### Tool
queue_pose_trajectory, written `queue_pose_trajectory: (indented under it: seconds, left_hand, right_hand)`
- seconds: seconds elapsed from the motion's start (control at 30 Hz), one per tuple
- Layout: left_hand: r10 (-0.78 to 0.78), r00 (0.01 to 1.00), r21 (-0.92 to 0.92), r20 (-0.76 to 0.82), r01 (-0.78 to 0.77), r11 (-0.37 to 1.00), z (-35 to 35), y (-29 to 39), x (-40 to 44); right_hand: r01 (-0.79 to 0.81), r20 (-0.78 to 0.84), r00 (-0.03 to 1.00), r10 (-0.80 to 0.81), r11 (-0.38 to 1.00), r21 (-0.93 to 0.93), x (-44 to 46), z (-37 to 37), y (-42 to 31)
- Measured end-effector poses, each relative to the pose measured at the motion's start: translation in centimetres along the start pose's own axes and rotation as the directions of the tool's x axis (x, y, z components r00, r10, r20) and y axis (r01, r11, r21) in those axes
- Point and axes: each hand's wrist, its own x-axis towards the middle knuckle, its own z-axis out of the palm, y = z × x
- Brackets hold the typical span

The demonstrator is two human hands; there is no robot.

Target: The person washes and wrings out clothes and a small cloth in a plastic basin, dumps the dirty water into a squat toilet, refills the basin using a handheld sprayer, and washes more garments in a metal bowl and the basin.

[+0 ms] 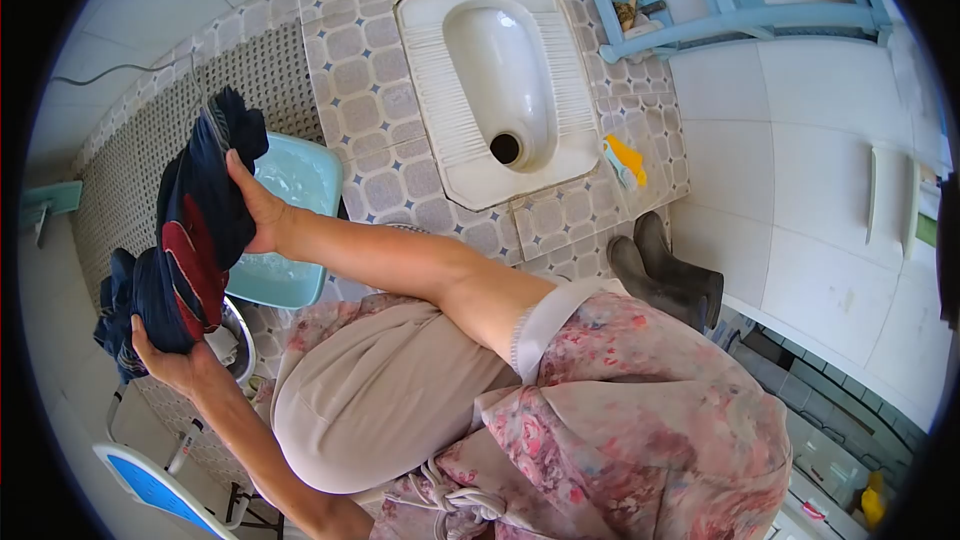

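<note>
A bunched dark blue garment (pixel 205 190) with a dark red panel hangs at the left, held up between both my hands. My right hand (pixel 257 208) grips its upper part, the thumb lying over the cloth. Lower down, my left hand (pixel 175 360) is closed on the garment's bottom portion. Just behind and beneath my right hand stands a light turquoise basin (pixel 328 175) with foamy water in it. A metal bowl (pixel 243 325) shows partly below the garment, with pale cloth inside. Which kind of garment it is I cannot make out.
A white squat toilet (pixel 425 90) is set in the tiled floor ahead. Dark rubber boots (pixel 670 275) and a yellow cloth (pixel 627 158) lie to its right. A blue rack (pixel 740 20) stands at upper right. A blue-and-white chair (pixel 150 485) is at lower left.
</note>
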Motion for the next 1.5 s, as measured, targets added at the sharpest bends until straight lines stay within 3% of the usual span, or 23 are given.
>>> queue_pose_trajectory:
  seconds: [0.13,0.27,0.37,0.47,0.57,0.67,0.73,0.8,0.87,1.0,1.1,1.2,1.3,1.37,1.43,1.5]
  left_hand:
    - [0.096,0.985,0.092,0.14,-0.11,0.99,-1.3,-0.8,0.3]
    - [0.326,0.855,0.276,0.403,-0.454,0.847,-2.4,-2.0,-0.4]
    - [0.153,0.843,0.462,0.515,-0.424,0.779,-2.8,-1.1,-0.7]
    - [0.081,0.714,0.583,0.696,-0.628,0.516,-3.2,-0.1,0.2]
    - [-0.001,0.79,0.534,0.614,-0.414,0.737,-4.5,-0.6,1.3]
    - [-0.089,0.651,0.18,0.754,-0.075,0.981,-4.6,0.1,2.0]
    - [-0.132,0.495,0.021,0.859,0.223,0.975,-5.0,0.1,1.9]
    - [-0.214,0.521,-0.014,0.826,0.398,0.917,-5.9,-0.2,3.1]
    - [-0.284,0.557,-0.001,0.781,0.455,0.89,-5.4,-1.2,3.1]
    - [-0.352,0.574,0.047,0.74,0.477,0.878,-4.4,-3.0,2.5]
    - [-0.37,0.576,0.08,0.729,0.466,0.881,-4.3,-3.0,2.0]
    - [-0.386,0.595,0.105,0.705,0.451,0.887,-4.4,-2.4,1.8]
    - [-0.399,0.606,0.122,0.688,0.445,0.887,-4.8,-2.4,1.4]
    - [-0.409,0.601,0.139,0.687,0.444,0.885,-5.1,-2.1,1.4]
    - [-0.414,0.597,0.156,0.687,0.436,0.887,-5.2,-2.0,1.0]
    - [-0.424,0.59,0.178,0.687,0.429,0.886,-5.2,-1.5,1.0]
  right_hand:
    - [0.008,-0.177,0.984,-0.002,0.999,0.035,1.8,1.1,-1.4]
    - [0.049,-0.371,0.92,-0.126,0.977,-0.209,2.0,2.6,-1.7]
    - [-0.027,-0.418,0.903,-0.102,0.956,-0.293,1.1,2.6,-1.0]
    - [-0.067,-0.476,0.871,-0.121,0.931,-0.359,-0.3,2.6,-0.1]
    - [-0.159,-0.538,0.839,-0.079,0.91,-0.382,-1.1,2.5,0.0]
    - [-0.111,-0.477,0.869,-0.132,0.887,-0.448,-1.3,2.8,-0.3]
    - [-0.128,-0.515,0.844,-0.147,0.878,-0.46,-0.9,3.2,-0.3]
    - [-0.148,-0.525,0.836,-0.161,0.854,-0.499,0.0,3.0,0.1]
    - [-0.161,-0.506,0.843,-0.182,0.812,-0.561,0.8,2.2,1.3]
    - [-0.207,-0.509,0.72,-0.472,0.554,-0.807,0.6,4.8,2.5]
    - [-0.064,-0.435,0.741,-0.512,0.591,-0.804,2.0,3.1,3.3]
    - [-0.231,-0.534,0.819,-0.21,0.731,-0.642,0.2,4.2,3.2]
    - [-0.253,-0.453,0.89,-0.052,0.769,-0.586,-1.9,7.5,2.8]
    - [-0.379,-0.488,0.865,-0.116,0.485,-0.788,-0.7,6.1,3.3]
    - [-0.393,-0.424,0.896,-0.13,0.211,-0.895,-0.1,6.2,2.3]
    - [-0.355,-0.328,0.907,-0.264,-0.061,-0.933,-0.3,6.3,2.2]
